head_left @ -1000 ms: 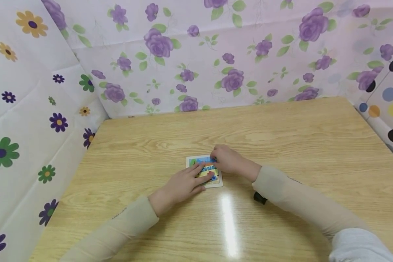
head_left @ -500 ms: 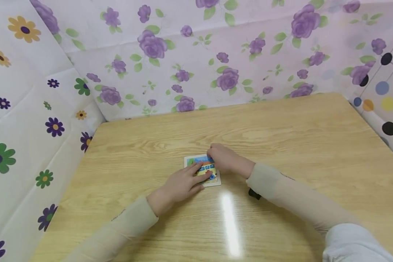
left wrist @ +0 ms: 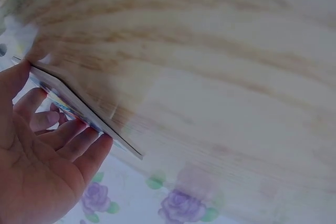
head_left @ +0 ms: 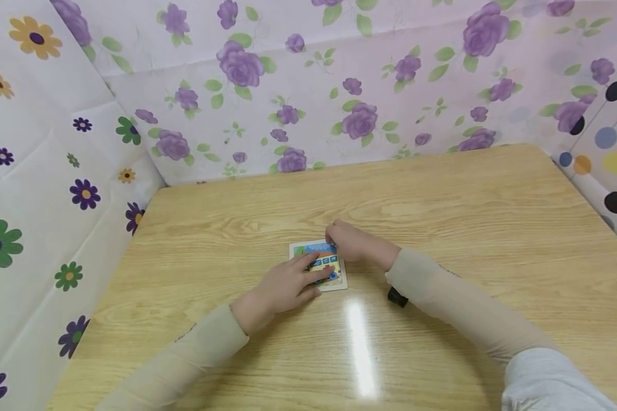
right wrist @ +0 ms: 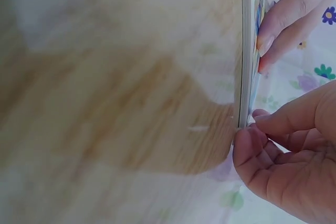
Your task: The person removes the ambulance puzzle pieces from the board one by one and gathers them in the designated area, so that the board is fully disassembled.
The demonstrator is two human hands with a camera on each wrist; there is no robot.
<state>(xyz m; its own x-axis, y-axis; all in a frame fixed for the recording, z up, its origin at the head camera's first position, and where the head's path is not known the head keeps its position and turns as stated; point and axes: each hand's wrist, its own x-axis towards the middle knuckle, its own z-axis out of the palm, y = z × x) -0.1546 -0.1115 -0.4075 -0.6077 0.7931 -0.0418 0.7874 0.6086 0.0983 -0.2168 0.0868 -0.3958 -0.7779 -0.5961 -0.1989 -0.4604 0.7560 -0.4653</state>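
Observation:
A thin square picture puzzle (head_left: 326, 260) with a white border and a cartoon vehicle lies flat on the table in the head view. My left hand (head_left: 283, 285) rests on its left part with fingers spread, hiding some of the picture. At the upper right corner, my right hand (head_left: 353, 242) has its fingers curled and covers that corner. The right wrist view shows the puzzle board (right wrist: 245, 51) edge-on, with thumb and finger of the right hand (right wrist: 294, 150) pinching at its corner. In the left wrist view, fingertips of the left hand (left wrist: 47, 161) touch the board's face.
The wooden table (head_left: 226, 228) extends around the puzzle. A small black object (head_left: 397, 297) lies by the right sleeve, partly hidden. Flower-patterned sheets (head_left: 267, 114) border the table at the back and left, and a dotted sheet (head_left: 607, 165) hangs at the right.
The head view has shifted slightly. The left hand keeps its place on the puzzle, and the right hand stays at the upper right corner with its fingers slightly rearranged.

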